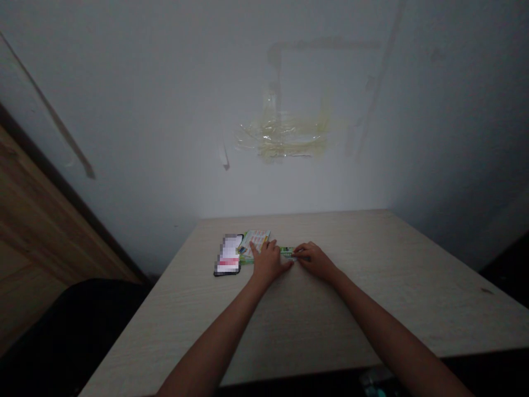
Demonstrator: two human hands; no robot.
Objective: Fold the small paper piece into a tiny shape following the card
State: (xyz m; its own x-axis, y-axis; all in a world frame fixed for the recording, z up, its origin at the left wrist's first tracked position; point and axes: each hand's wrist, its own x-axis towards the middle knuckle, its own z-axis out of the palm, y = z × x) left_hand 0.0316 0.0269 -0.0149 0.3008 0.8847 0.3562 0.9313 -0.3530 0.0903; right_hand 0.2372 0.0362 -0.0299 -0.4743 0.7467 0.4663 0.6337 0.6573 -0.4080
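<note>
My left hand [268, 263] lies with fingers spread over a green printed flat piece [286, 251], its fingertips by a white printed leaflet or card [257, 238]. The thumb points right along the near side of the green piece. With fingers pinched together, my right hand [317, 262] holds the right end of that green piece. Its exact kind is too small to tell, and its middle is hidden under my left hand. Left of the leaflet, and close against it, lies a dark-edged phone [229, 256] with a bright, blurred-out screen.
The pale wooden table [289, 325] meets a grey wall [165, 110] at the back. Yellowed clear tape [285, 138] sticks to that wall. A dark rounded object [82, 325] stands left of the table, near wooden boards [45, 220]. Something partly visible [378, 380] is below the front edge.
</note>
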